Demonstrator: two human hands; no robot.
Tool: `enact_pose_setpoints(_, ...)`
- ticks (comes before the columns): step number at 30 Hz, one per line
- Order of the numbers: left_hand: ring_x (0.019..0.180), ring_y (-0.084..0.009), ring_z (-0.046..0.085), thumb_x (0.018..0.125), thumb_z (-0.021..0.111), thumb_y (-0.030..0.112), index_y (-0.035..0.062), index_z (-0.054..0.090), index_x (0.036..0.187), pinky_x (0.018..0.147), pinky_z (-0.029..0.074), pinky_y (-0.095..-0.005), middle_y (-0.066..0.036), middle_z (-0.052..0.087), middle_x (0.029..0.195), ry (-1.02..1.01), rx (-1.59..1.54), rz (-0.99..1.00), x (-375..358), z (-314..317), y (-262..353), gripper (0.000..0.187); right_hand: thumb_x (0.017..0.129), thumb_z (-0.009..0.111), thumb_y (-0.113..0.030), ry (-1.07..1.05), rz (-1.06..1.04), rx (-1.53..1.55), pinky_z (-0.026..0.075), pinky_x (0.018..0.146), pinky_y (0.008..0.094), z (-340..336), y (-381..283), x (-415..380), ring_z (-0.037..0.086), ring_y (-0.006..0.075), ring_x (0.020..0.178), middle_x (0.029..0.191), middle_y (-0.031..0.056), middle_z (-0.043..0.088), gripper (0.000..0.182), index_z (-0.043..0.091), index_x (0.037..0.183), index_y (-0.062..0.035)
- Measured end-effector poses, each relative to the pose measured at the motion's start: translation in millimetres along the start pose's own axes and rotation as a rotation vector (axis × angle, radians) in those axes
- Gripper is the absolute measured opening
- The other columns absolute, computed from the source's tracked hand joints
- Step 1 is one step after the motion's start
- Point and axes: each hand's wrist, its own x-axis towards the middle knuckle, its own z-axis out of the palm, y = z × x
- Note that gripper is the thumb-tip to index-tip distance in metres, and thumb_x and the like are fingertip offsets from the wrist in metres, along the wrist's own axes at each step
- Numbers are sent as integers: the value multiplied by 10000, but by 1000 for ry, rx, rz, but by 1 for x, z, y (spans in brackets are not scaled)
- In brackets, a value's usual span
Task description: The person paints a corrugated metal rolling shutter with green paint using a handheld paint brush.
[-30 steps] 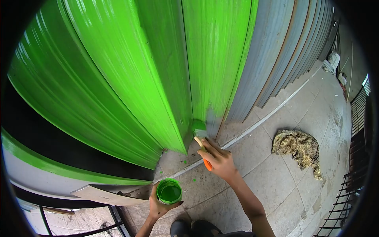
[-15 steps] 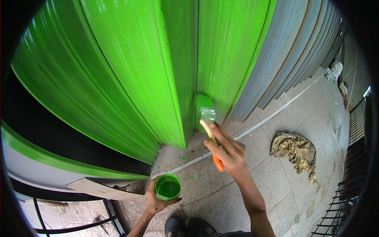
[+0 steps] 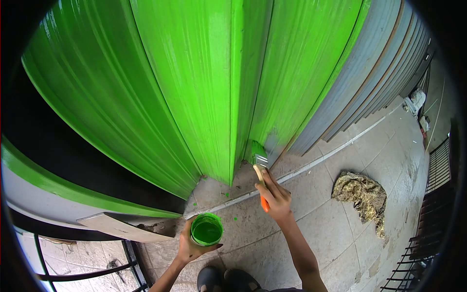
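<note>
My right hand (image 3: 275,197) is closed round the handle of a paintbrush (image 3: 260,168), which has a wooden and orange handle. Its green bristles press against the bottom of a folded metal panel (image 3: 296,73) painted bright green, where a little grey shows beside the brush. Lower left of it, my left hand (image 3: 188,248) is wrapped round an open can of green paint (image 3: 206,229), held upright over the floor.
Unpainted grey corrugated panels (image 3: 350,92) continue to the right. A patterned cloth (image 3: 360,192) lies on the tiled floor (image 3: 311,233). Black metal bars (image 3: 87,277) stand at the lower left, with a grille at the right. Dark shoes (image 3: 226,280) show below.
My right hand has moved the brush down to the panel's lower end. The view has shifted slightly, and my left hand still holds the can in about the same place.
</note>
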Motion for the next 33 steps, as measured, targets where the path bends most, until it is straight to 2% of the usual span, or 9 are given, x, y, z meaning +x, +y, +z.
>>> enact_pose_setpoints(1,1036,-217,649,558,953,272,-11,451,1271,927,515,-355,-138,657,1115,0,3,-7,0,0,0,917,744,733,-16,32,-20,-13,598,654,301,-6,-7,1,682,266,1047,1213,159,651,305,624,1004,-133)
enact_pose_setpoints(7,1037,-213,648,557,954,268,-13,449,1274,930,514,-351,-138,656,1121,-3,-4,10,1,0,-1,921,737,723,5,-242,113,148,594,635,293,40,11,-33,686,259,1031,1197,144,660,292,616,982,-113)
enact_pose_setpoints(10,1037,-211,649,557,954,269,-16,448,1275,931,514,-350,-141,655,1125,-7,-2,9,1,0,0,924,733,717,18,-246,76,88,601,639,301,52,22,-18,688,254,1022,1189,136,663,289,608,972,-102)
enact_pose_setpoints(13,1037,-212,650,557,955,269,-17,447,1277,930,515,-349,-141,655,1125,-7,-7,26,1,1,-2,926,730,716,23,-182,-12,57,602,634,307,38,21,20,689,250,1020,1194,131,663,293,599,973,-90)
enact_pose_setpoints(18,1043,-212,647,556,956,268,-13,449,1276,933,514,-351,-140,654,1127,-4,-20,20,-1,1,-4,925,816,690,-23,85,-159,-78,605,600,287,-18,2,68,688,304,1031,1215,218,637,159,641,936,-115)
enact_pose_setpoints(22,1051,-210,642,557,956,268,-9,450,1277,939,510,-353,-135,652,1132,-8,-14,14,-1,0,-3,923,803,712,-40,193,-237,-164,604,602,281,-37,-15,66,689,294,1033,1211,205,643,180,645,939,-137)
enact_pose_setpoints(28,1056,-207,640,560,955,267,-5,452,1278,943,507,-350,-131,652,1137,-2,-37,-3,-1,-1,-2,918,749,737,-24,-161,60,107,599,654,317,12,-1,-35,678,278,1058,1224,155,646,274,637,979,-133)
enact_pose_setpoints(33,1055,-207,641,561,955,265,-8,451,1278,940,509,-347,-135,652,1138,-12,-23,10,-1,0,-4,918,722,737,-1,-285,148,115,599,690,325,37,15,-57,681,261,1042,1206,125,656,323,634,1001,-127)
